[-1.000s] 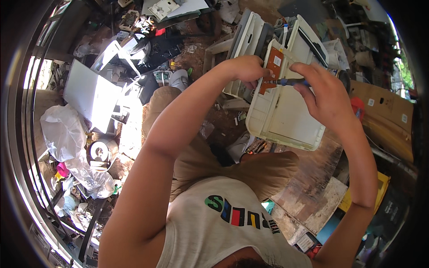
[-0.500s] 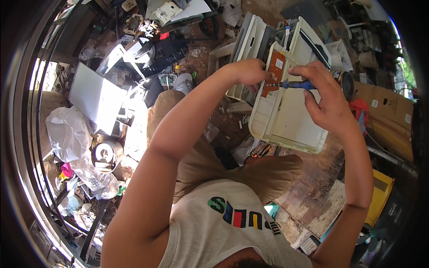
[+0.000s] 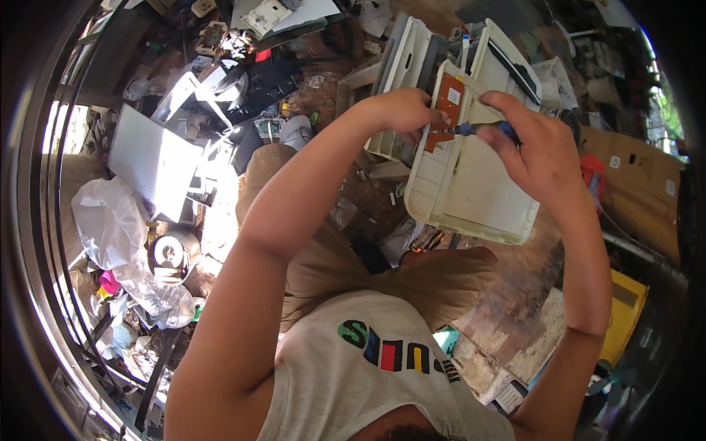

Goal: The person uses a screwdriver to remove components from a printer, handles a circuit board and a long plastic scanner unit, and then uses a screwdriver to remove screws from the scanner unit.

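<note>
Brown dirt floor [image 3: 316,87] showed far off. The curled right hand [image 3: 543,151] held a blue-handled screwdriver [image 3: 466,130] at a flat orange board [image 3: 447,99] on a cream plastic panel [image 3: 474,195], far right. The half-bent left hand [image 3: 404,114] was beside it, grip unclear. Turning seemed the step; it needed steadiness.

There are two hands [image 3: 401,112] [image 3: 543,151], one blue-handled screwdriver [image 3: 467,129] and one orange board [image 3: 450,109].

Two bare, bent arms [image 3: 294,191] reach out in front. The left hand [image 3: 403,112] curls its fingers [image 3: 436,117] in. The right hand [image 3: 543,151] bends its thumb [image 3: 497,145] and fingers close together.
</note>
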`<state>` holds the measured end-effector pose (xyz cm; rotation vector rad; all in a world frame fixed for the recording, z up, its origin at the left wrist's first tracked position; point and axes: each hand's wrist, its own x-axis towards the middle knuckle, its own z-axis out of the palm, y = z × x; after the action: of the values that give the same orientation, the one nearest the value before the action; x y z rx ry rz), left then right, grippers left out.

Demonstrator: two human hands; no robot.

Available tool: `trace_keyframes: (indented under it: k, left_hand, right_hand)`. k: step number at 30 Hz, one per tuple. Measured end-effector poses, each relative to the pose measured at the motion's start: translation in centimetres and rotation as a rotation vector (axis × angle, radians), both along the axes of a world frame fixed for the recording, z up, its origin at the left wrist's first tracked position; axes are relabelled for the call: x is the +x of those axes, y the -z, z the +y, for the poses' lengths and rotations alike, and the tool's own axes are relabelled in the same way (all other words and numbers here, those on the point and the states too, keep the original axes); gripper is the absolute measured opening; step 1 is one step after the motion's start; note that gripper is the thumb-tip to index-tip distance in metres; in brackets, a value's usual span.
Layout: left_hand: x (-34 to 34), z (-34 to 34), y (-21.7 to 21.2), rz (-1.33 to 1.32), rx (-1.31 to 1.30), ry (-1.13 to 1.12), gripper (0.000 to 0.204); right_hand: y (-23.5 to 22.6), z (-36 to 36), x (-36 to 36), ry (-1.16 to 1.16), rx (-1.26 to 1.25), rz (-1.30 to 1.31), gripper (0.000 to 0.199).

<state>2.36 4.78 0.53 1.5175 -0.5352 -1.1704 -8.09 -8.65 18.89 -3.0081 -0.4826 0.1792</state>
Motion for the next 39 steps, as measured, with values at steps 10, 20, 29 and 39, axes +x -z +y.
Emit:
trace_keyframes:
  k: [10,20,29,39]
  left_hand:
    - [-0.2,0.4,-0.9,0.004,0.017,-0.012,0.048]
    - [-1.3,3.2,-1.3,-0.861,-0.33,-0.107,0.029]
    - [0.4,3.6,-2.5,-0.762,-0.197,-0.205,0.021]
    - [-0.2,1.9,-3.0,-1.022,0.036,-0.494,0.043]
  right_hand:
    - [-0.1,0.0,0.2,0.048,0.079,0.011,0.044]
    - [1.0,-2.6,-1.1,0.127,0.426,-0.036,0.031]
    - [0.4,-6.4,-4.1,0.463,0.94,-0.21,0.023]
    - [8.9,-10.9,-16.4,1.073,2.413,-0.328,0.037]
